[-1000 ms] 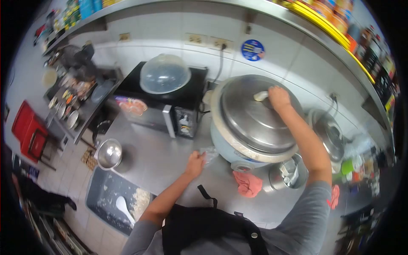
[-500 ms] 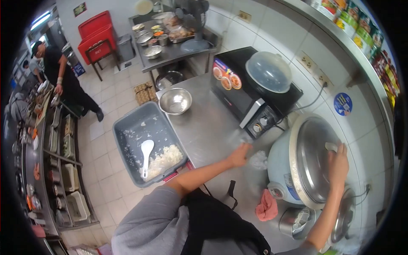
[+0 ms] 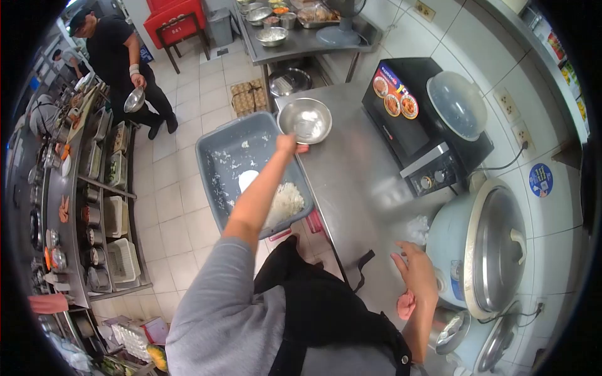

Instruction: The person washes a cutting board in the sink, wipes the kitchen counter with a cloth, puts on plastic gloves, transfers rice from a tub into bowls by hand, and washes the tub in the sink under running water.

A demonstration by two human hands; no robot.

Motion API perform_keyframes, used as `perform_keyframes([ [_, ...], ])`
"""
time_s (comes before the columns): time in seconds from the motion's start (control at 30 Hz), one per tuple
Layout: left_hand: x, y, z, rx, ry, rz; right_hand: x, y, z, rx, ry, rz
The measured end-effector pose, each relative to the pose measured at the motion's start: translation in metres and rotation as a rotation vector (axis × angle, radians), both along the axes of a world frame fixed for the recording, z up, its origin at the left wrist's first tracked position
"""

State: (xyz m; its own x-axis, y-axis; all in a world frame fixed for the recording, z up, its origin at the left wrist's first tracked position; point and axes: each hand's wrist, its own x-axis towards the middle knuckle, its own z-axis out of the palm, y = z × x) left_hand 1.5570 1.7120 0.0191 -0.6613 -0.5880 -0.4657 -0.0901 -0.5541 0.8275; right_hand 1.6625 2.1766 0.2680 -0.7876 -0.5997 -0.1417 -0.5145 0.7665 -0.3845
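Note:
My left hand (image 3: 291, 145) pinches the near rim of a metal bowl (image 3: 305, 120), which rests at the far left corner of the steel table. Below it my left forearm passes over a grey tub (image 3: 210, 166) with white rice (image 3: 285, 203) and a white scoop (image 3: 247, 180), partly hidden by the arm. My right hand (image 3: 411, 260) is over the table with fingers apart and nothing held, between a crumpled clear plastic bag (image 3: 417, 229) and a pink cloth (image 3: 406, 305). Right of it stands a large rice cooker (image 3: 448, 238) with its lid (image 3: 498, 247) on.
A microwave (image 3: 407, 125) with a clear domed cover (image 3: 456, 105) on top stands by the wall. Metal pots (image 3: 448, 329) are at the lower right. A co-worker (image 3: 119, 56) stands at the left counter holding a bowl (image 3: 135, 99). Behind is a table (image 3: 301, 47) of food bowls.
The view has swung left. My right hand has let go of the cooker lid's handle and drawn back over the table. My left hand has moved from near the plastic bag to the metal bowl.

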Motion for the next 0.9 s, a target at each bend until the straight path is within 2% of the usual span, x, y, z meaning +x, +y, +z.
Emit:
perform_keyframes([
  [0.07,0.044,-0.007,0.031,-0.112,-0.063,0.032,0.004,-0.009,-0.006,-0.029,-0.041,-0.008],
  [0.13,0.082,-0.029,0.016,-0.222,-0.055,0.076,0.012,-0.017,-0.015,-0.096,-0.191,-0.056],
  [0.23,0.117,-0.066,-0.045,-0.254,-0.119,0.060,0.020,-0.031,-0.049,-0.062,-0.309,-0.036],
  [0.33,0.125,-0.078,-0.096,0.033,-0.311,0.158,0.022,-0.063,-0.071,-0.048,-0.397,0.036],
  [0.37,0.128,-0.080,-0.108,0.039,-0.321,0.150,0.022,-0.072,-0.079,-0.042,-0.406,0.027],
  [0.4,0.131,-0.085,-0.137,0.130,-0.221,0.089,0.021,-0.079,-0.087,-0.068,-0.395,0.055],
  [0.43,0.134,-0.081,-0.143,0.223,-0.121,0.029,0.021,-0.085,-0.091,-0.093,-0.384,0.082],
  [0.47,0.142,-0.075,-0.148,0.128,-0.244,-0.043,0.022,-0.091,-0.089,-0.085,-0.391,0.069],
  [0.5,0.150,-0.062,-0.152,0.137,-0.249,-0.053,0.022,-0.097,-0.084,-0.033,-0.383,0.057],
  [0.6,0.184,-0.020,-0.153,-0.630,-0.435,-0.525,0.021,-0.104,-0.092,0.025,-0.391,0.022],
  [0.63,0.196,-0.002,-0.150,-0.899,-0.412,-0.674,0.023,-0.100,-0.097,0.037,-0.405,-0.005],
  [0.7,0.203,0.021,-0.127,-0.899,-0.281,-0.802,0.027,-0.100,-0.105,0.041,-0.373,-0.024],
  [0.73,0.205,0.018,-0.142,-0.957,-0.300,-0.831,0.026,-0.099,-0.106,0.043,-0.345,0.011],
  [0.77,0.202,0.015,-0.158,-1.020,-0.317,-0.852,0.025,-0.094,-0.103,0.050,-0.332,-0.055],
  [0.8,0.198,0.020,-0.146,-0.961,-0.285,-0.682,0.022,-0.089,-0.100,0.024,-0.316,-0.126],
  [0.83,0.194,0.021,-0.120,-0.893,-0.264,-0.510,0.015,-0.083,-0.098,-0.005,-0.302,-0.186],
  [0.9,0.179,0.031,-0.036,-1.059,-0.163,-0.303,-0.007,-0.056,-0.103,0.002,-0.067,-0.367],
])
